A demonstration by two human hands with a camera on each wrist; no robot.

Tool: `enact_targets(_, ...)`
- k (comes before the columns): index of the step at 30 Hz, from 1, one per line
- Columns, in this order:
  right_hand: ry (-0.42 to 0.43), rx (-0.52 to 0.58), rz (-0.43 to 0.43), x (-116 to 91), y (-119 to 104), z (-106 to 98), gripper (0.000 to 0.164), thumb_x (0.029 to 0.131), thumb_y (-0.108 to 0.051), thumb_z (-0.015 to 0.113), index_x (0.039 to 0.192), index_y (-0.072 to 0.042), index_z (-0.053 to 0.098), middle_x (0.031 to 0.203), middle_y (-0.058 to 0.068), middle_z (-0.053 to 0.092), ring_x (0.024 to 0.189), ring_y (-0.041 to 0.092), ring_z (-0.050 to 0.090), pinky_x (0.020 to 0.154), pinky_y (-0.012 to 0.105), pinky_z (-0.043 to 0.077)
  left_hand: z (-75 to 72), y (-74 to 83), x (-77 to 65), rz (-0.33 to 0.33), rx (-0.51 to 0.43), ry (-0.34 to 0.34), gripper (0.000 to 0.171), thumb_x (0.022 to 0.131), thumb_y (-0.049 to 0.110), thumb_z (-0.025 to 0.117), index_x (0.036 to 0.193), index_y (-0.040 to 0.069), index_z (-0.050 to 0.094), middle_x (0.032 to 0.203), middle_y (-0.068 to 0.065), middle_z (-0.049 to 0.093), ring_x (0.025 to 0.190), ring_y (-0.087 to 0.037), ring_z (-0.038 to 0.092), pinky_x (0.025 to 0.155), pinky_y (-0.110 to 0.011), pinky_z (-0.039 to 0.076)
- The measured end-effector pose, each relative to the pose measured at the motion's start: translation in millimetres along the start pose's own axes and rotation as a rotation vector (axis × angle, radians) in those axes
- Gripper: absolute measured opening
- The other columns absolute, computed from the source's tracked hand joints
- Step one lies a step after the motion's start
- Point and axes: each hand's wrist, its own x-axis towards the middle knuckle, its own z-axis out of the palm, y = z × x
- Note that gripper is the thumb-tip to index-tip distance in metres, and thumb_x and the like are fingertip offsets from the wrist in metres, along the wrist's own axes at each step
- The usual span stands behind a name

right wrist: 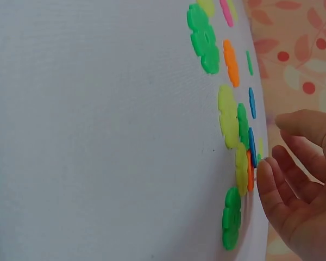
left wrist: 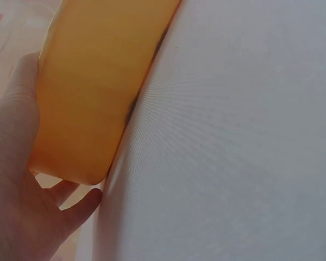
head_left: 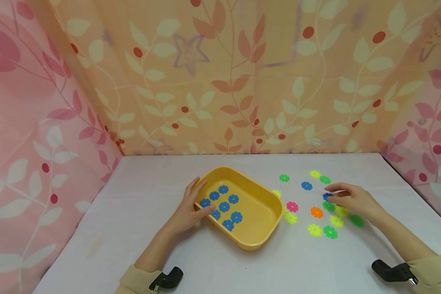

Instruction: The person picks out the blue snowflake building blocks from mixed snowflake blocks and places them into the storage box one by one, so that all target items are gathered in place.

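A yellow plastic tray (head_left: 259,208) stands at an angle on the table, with several blue flower-shaped discs (head_left: 224,206) lying inside at its left. My left hand (head_left: 185,210) grips the tray's left end, thumb over the rim and fingers along the outside; the left wrist view shows the tray's outer wall (left wrist: 92,92) against the palm. Over the scattered discs at the right is my right hand (head_left: 354,201), its fingers parted and loosely bent just above a blue disc (head_left: 326,196). In the right wrist view, nothing shows between the fingers of the right hand (right wrist: 304,190).
Around the right hand lie loose discs: an orange disc (head_left: 317,212), a pink disc (head_left: 292,206), several green and yellow ones, and another blue disc (head_left: 306,185). A white cloth covers the table (head_left: 132,183). Patterned curtains (head_left: 224,81) enclose the back and sides.
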Motion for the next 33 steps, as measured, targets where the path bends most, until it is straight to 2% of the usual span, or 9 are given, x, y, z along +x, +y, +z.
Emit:
enact_targets(9, 0.013, -0.088, -0.059, -1.2, 7.8, -0.1, 0.044, 0.09, -0.03, 0.071, 0.123, -0.004, 0.062, 0.113, 0.018, 0.062, 0.098, 0.033, 0.055, 0.078, 0.041, 0.05, 0.1, 0.7, -0.1, 0.0, 0.004, 0.003, 0.081, 0.088, 0.039, 0.072, 0.154, 0.022, 0.029, 0.162, 0.004, 0.002, 0.146, -0.031, 0.012, 0.11, -0.063, 0.017)
enact_targets(20, 0.01, -0.09, -0.038, 3.6, 11.9, 2.6, 0.047, 0.089, -0.034, 0.071, 0.124, -0.004, 0.061, 0.1, 0.007, 0.061, 0.092, 0.025, 0.052, 0.07, 0.025, 0.047, 0.4, 0.5, -0.2, 0.002, -0.001, 0.005, 0.081, 0.088, 0.039, 0.072, 0.154, 0.021, 0.029, 0.162, 0.004, 0.003, 0.146, -0.031, 0.012, 0.111, -0.062, 0.017)
enact_targets(33, 0.042, -0.123, -0.049, 6.5, 13.3, 6.2, 0.046, 0.086, -0.034, 0.075, 0.119, -0.004, 0.064, 0.092, 0.003, 0.061, 0.086, 0.023, 0.052, 0.064, 0.023, 0.047, 0.4, 1.3, 0.1, -0.007, 0.004, 0.004, 0.082, 0.088, 0.039, 0.072, 0.154, 0.022, 0.029, 0.162, -0.002, 0.003, 0.146, -0.031, 0.012, 0.11, -0.062, 0.018)
